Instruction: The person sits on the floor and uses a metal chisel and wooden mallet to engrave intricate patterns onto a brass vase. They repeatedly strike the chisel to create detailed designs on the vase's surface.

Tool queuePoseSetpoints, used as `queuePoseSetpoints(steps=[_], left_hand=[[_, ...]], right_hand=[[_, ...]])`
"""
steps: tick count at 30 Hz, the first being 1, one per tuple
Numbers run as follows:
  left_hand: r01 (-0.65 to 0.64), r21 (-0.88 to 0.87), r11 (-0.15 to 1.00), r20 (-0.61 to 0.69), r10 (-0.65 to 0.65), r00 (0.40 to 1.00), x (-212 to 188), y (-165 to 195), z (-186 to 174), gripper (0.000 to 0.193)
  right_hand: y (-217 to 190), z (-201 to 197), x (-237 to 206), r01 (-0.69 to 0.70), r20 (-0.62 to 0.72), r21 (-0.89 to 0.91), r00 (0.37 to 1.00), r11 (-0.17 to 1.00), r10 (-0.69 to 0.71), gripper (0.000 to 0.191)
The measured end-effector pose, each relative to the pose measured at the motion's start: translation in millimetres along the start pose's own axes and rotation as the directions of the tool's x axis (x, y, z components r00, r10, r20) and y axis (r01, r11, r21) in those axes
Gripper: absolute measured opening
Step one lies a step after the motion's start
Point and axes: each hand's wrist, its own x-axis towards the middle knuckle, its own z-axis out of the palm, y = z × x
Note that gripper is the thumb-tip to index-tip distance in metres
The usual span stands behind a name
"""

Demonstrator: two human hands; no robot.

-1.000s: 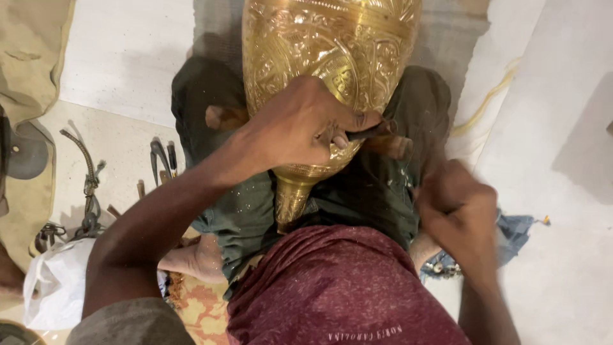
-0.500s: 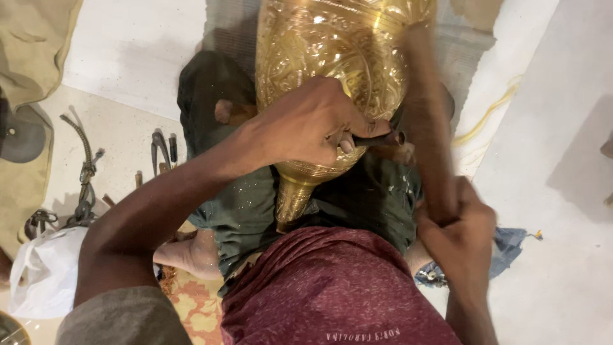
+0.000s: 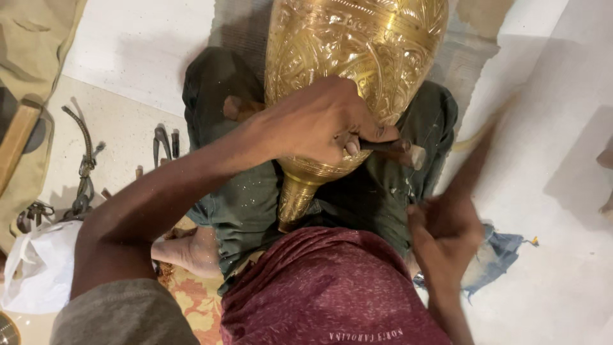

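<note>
The big embossed brass vessel [image 3: 357,57] lay across the person's lap, wide body pointing away, narrow neck towards the maroon shirt [image 3: 325,287]. It rested on dark green trousers [image 3: 242,204], legs folded on the floor [image 3: 128,45].

Left hand [image 3: 319,124] was pressed onto the vessel's lower body, fingers clamped round a short punch tool [image 3: 393,148] w/ a pale blunt end, held sideways against the metal just above the neck. A 2nd wooden stub [image 3: 235,107] stuck out from behind the left wrist, beside the vessel's left flank.

Right hand [image 3: 447,233] sat well apart from the vessel, to its right, low in the view and motion-blurred. It was closed on a long stick-like handle [image 3: 482,150] running up and to the right; blur too heavy to tell what kind of tool or see its head.

On the floor near the left edge: several dark metal tools [image 3: 163,144], a bent rod w/ rope or chain [image 3: 83,166], and a white plastic bag [image 3: 38,268] near the lower left corner. A scrap of blue cloth [image 3: 498,255] lay on the floor just right of the right hand. A bare foot [image 3: 188,249] showed under the left forearm, on a patterned orange mat [image 3: 198,300].
</note>
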Motion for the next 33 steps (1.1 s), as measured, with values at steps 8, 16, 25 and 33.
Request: queuePoseSetpoints(steps=[8,16,25,33], left_hand=[[0.007,-0.030,1.000,0.050,-0.005,0.999,-0.9,-4.9,0.4,0.055],[-0.038,-0.092,0.995,0.018,0.040,0.999,-2.5,-7.5,-1.8,0.047],[-0.030,-0.108,0.994,0.082,0.039,0.996,-2.7,-17.8,-1.2,0.040],[-0.046,-0.109,0.993,0.139,0.061,0.988,1.4,-19.4,-3.1,0.048]], right_hand=[[16.1,-3.3,1.5,0.122,-0.188,0.030,0.975,0.992,-0.114,0.023],[48.5,0.0,-12.2,-0.068,-0.175,0.170,0.980,0.983,0.098,0.028],[17.9,17.5,-13.0,-0.012,-0.060,-0.091,0.998,0.996,0.006,0.024],[68.2,5.4,-18.8,-0.029,0.026,0.052,0.999,0.998,0.027,0.016]])
